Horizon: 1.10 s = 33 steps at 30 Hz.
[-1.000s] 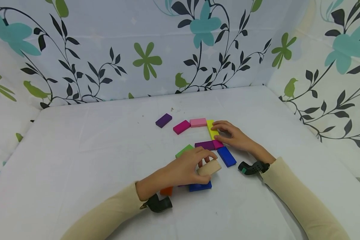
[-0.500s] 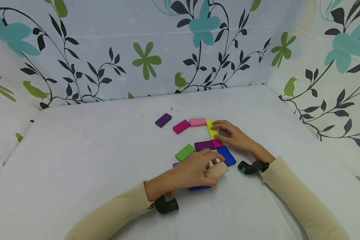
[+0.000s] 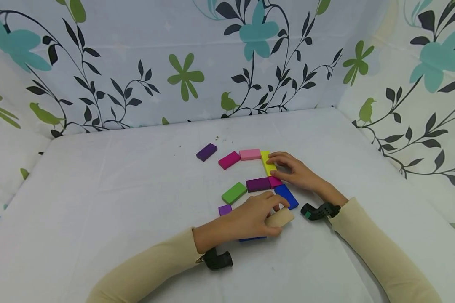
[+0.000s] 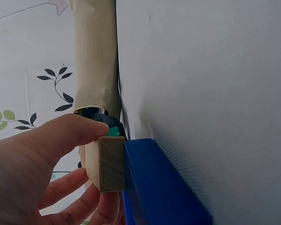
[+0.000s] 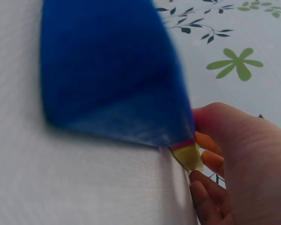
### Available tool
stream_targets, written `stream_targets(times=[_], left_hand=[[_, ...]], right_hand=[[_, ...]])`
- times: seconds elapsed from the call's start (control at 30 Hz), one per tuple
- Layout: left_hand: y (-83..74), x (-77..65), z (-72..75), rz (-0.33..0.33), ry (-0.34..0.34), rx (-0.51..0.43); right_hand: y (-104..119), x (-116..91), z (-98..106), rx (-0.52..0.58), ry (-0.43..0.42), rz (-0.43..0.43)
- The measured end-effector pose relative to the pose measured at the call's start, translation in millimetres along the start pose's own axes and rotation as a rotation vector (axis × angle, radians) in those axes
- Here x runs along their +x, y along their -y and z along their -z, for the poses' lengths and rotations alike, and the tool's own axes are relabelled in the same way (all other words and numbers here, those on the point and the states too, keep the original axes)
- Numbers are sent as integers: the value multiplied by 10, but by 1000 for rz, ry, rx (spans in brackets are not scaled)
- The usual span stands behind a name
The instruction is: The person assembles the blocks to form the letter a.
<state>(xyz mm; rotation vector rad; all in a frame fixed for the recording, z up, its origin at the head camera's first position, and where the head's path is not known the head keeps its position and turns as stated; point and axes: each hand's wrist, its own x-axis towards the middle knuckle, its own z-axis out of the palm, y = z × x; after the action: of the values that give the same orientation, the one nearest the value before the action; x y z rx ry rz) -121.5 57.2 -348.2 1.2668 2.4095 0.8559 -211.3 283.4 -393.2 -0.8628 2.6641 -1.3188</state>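
My left hand [image 3: 252, 216] holds a plain wooden block [image 3: 279, 218] between thumb and fingertips, near the lower end of a blue block [image 3: 287, 196]. In the left wrist view the wooden block [image 4: 111, 164] appears beside a blue block [image 4: 164, 187]. With thumb and fingers curled at its right side, my right hand [image 3: 297, 171] grips a yellow block [image 3: 266, 162] lying on the table. A small magenta block [image 3: 275, 182] lies just below the yellow one, with a dark purple block [image 3: 258, 184] at its left. The right wrist view shows a large, blurred blue block [image 5: 112, 70].
A pink block [image 3: 250, 154], a magenta block [image 3: 229, 160] and a purple block [image 3: 206, 152] lie toward the back. A green block [image 3: 234, 192] and a violet block [image 3: 225, 209] sit left of centre. My left hand partly covers another blue block [image 3: 253, 239]. Patterned cloth hangs behind the table.
My left hand has moved right and slightly toward me with the wooden block, uncovering the green block and part of the violet one. The right hand has stayed at the yellow block.
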Motion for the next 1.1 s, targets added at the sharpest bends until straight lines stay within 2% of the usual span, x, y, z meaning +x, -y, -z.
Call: stream_targets(times=[0.33, 0.47, 0.63, 0.97, 1.1], left_hand=[[8, 85, -83, 39, 25, 20], [10, 88, -84, 52, 41, 54], [17, 58, -64, 66, 31, 90], [29, -9, -38, 66, 36, -9], [25, -28, -37, 59, 26, 7]], right_hand=[[-2, -1, -5, 4, -1, -1], [-14, 6, -5, 3, -3, 5], [-15, 7, 4, -2, 2, 1], [5, 9, 1, -9, 1, -3], [25, 6, 5, -14, 2, -9]])
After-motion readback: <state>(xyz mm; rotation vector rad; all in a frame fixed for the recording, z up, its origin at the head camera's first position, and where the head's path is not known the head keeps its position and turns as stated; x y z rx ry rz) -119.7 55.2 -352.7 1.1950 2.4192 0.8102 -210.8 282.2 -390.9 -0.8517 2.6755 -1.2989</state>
